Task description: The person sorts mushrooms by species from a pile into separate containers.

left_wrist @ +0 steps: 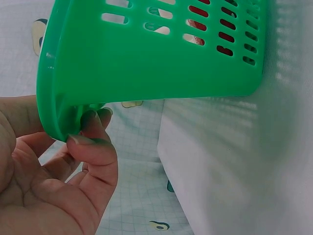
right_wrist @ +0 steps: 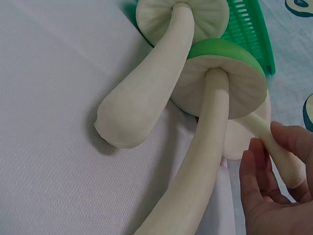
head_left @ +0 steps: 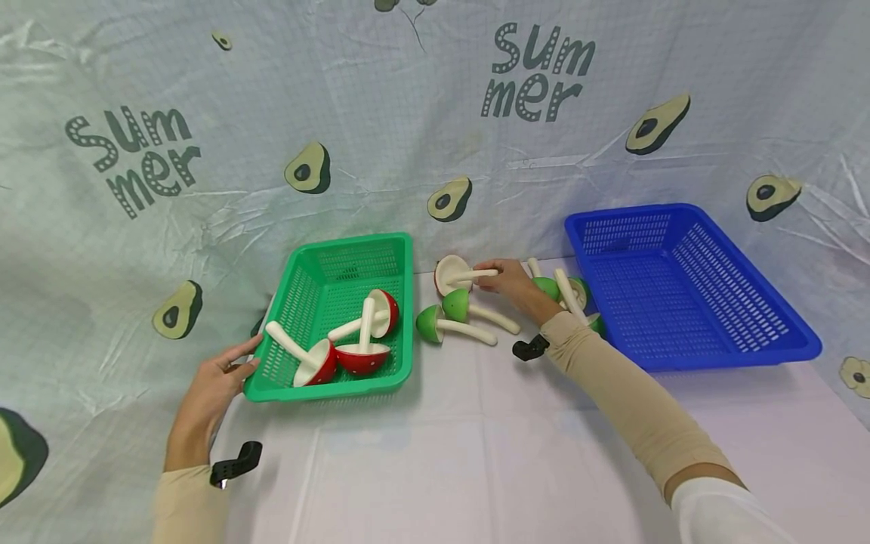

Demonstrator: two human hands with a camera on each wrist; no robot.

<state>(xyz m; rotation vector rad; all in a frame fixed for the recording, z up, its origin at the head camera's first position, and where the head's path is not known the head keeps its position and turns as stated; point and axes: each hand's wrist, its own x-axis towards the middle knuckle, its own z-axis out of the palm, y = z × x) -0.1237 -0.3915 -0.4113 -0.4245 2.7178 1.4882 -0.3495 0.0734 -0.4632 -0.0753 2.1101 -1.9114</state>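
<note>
My left hand (head_left: 216,381) grips the rim of a green basket (head_left: 406,317) at its near left corner; the left wrist view shows fingers (left_wrist: 100,147) curled under that rim. Inside the basket lie several red-capped toy mushrooms (head_left: 364,361). Right of it, my right hand (head_left: 506,279) pinches the pale stem of another red-capped toy mushroom (head_left: 451,273), whose underside faces up. In the right wrist view its stem (right_wrist: 281,161) sits between thumb and fingers. Two green-capped toy mushrooms (head_left: 457,304) lie just in front of that hand.
A blue basket (head_left: 707,363) stands at the right. More green-capped mushrooms (head_left: 567,291) lie against its left side, partly behind my right forearm. A white cloth (head_left: 435,453) covers the table, and a cloth printed with avocados (head_left: 381,113) hangs behind.
</note>
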